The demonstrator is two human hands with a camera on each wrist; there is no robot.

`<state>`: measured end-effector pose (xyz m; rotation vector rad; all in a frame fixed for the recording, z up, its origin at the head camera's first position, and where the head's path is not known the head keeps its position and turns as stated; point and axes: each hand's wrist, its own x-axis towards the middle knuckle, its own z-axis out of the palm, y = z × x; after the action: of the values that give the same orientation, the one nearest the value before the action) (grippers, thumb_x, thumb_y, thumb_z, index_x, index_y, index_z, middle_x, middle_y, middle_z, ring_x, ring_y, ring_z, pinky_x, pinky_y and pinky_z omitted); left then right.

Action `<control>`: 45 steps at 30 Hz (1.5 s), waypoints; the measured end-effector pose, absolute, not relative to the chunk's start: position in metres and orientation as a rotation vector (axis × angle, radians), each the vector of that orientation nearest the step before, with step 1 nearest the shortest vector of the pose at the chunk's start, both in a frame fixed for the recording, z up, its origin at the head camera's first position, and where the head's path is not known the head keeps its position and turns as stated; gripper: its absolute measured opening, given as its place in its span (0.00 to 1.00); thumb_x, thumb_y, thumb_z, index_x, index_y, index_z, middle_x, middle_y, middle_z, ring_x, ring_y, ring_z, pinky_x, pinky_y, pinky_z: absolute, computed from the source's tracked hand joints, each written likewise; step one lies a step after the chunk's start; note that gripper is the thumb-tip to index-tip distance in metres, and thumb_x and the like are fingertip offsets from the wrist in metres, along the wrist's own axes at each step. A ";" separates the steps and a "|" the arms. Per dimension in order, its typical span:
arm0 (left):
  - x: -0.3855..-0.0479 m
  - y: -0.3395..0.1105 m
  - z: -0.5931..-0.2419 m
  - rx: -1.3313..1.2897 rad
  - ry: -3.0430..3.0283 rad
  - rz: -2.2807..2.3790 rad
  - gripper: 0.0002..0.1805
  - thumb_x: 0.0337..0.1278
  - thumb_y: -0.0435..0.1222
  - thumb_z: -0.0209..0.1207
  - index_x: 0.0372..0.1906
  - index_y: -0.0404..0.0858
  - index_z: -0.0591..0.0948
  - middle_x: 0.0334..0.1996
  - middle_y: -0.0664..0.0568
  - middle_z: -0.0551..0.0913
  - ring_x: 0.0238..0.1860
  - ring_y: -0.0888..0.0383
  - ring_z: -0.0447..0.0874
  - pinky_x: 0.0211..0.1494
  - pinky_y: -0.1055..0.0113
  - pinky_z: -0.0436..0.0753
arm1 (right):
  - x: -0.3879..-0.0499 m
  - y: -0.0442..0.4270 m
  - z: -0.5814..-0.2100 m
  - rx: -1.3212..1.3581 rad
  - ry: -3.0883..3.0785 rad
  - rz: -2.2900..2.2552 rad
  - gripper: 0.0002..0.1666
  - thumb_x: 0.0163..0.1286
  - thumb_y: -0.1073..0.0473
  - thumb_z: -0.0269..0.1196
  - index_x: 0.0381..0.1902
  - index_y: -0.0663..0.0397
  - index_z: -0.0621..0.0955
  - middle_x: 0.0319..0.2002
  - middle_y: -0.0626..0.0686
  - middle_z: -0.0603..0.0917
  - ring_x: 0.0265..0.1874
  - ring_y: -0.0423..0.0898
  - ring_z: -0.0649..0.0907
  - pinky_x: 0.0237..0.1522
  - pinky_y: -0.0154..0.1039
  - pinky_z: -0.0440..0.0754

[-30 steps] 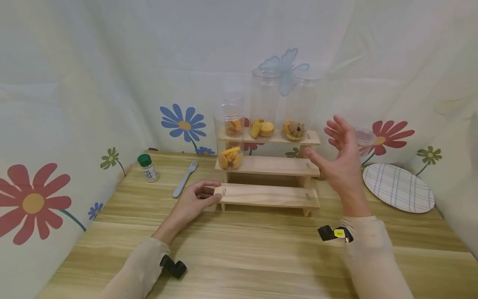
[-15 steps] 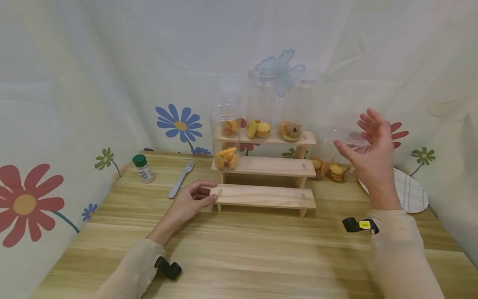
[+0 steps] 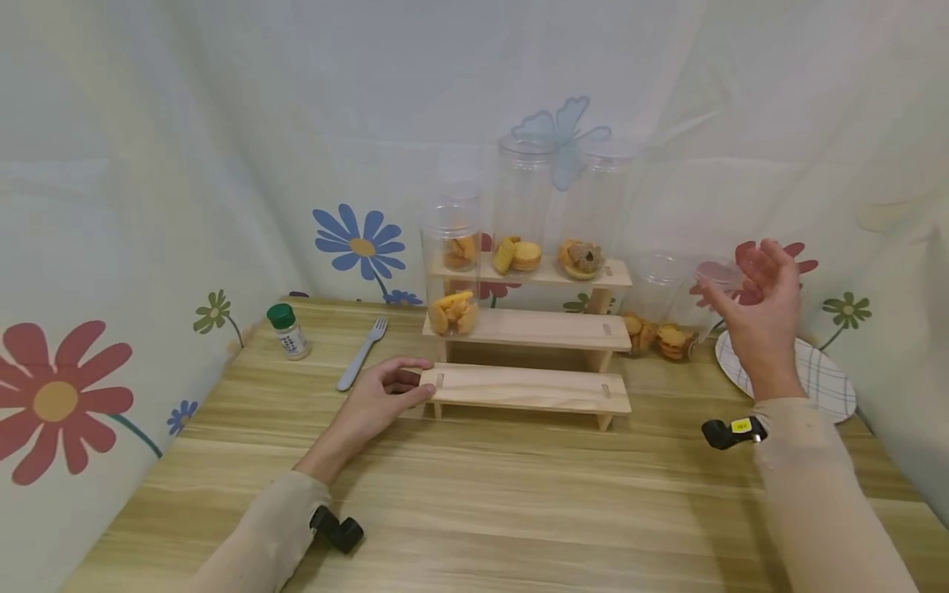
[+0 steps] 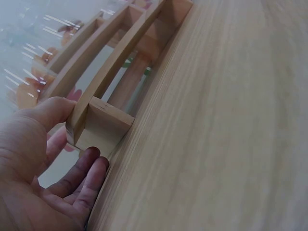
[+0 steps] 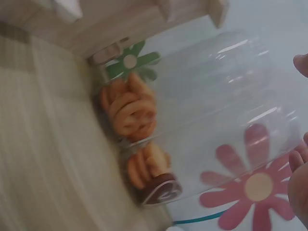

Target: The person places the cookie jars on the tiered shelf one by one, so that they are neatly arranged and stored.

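Observation:
A three-tier wooden shelf stands on the table. My left hand grips the left end of its lowest tier, thumb on the board's edge, as the left wrist view also shows. Two clear jars of cookies stand right of the shelf: the nearer-right jar and, beside it, another jar. Around the top of the right jar, my right hand has its thumb and fingers spread apart; contact cannot be told. In the right wrist view, cookies lie at the jars' bottoms, with only fingertips showing at the right edge.
Clear jars of cookies stand on the shelf: a front-left jar on the middle tier and several on top, including one with round cookies. A green-capped shaker and grey fork lie left. A checked plate is at right.
My right hand has moved right, away from the shelf, to the top of the right-hand jar, uncovering the two jars there. The left hand has stayed on the lowest tier.

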<state>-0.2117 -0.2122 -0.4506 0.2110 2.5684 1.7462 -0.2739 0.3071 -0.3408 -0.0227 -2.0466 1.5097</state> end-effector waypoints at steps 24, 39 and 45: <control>-0.212 -0.214 -0.450 0.222 2.570 1.748 0.24 0.72 0.47 0.76 0.67 0.48 0.87 0.58 0.43 0.88 0.59 0.46 0.87 0.64 0.53 0.85 | -0.304 0.321 -0.414 -0.111 -2.109 1.564 0.44 0.73 0.56 0.78 0.82 0.43 0.71 0.68 0.47 0.78 0.73 0.52 0.76 0.75 0.42 0.73; -0.214 -0.213 -0.450 0.220 2.577 1.740 0.23 0.72 0.46 0.76 0.67 0.47 0.87 0.59 0.42 0.88 0.60 0.46 0.86 0.65 0.51 0.84 | -0.302 0.321 -0.424 -0.200 -2.191 1.511 0.37 0.74 0.56 0.78 0.75 0.52 0.75 0.69 0.53 0.79 0.68 0.47 0.78 0.70 0.36 0.76; -0.213 -0.213 -0.451 0.209 2.565 1.742 0.24 0.72 0.47 0.76 0.67 0.47 0.87 0.59 0.42 0.88 0.60 0.46 0.86 0.65 0.52 0.84 | -0.291 0.321 -0.416 -0.227 -2.186 1.479 0.41 0.75 0.53 0.77 0.80 0.47 0.73 0.70 0.53 0.79 0.69 0.48 0.78 0.73 0.39 0.74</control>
<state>-0.2134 -0.2127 -0.4505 0.2094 2.5647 1.7421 -0.2910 0.3211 -0.4159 -0.2272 -2.1860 1.4788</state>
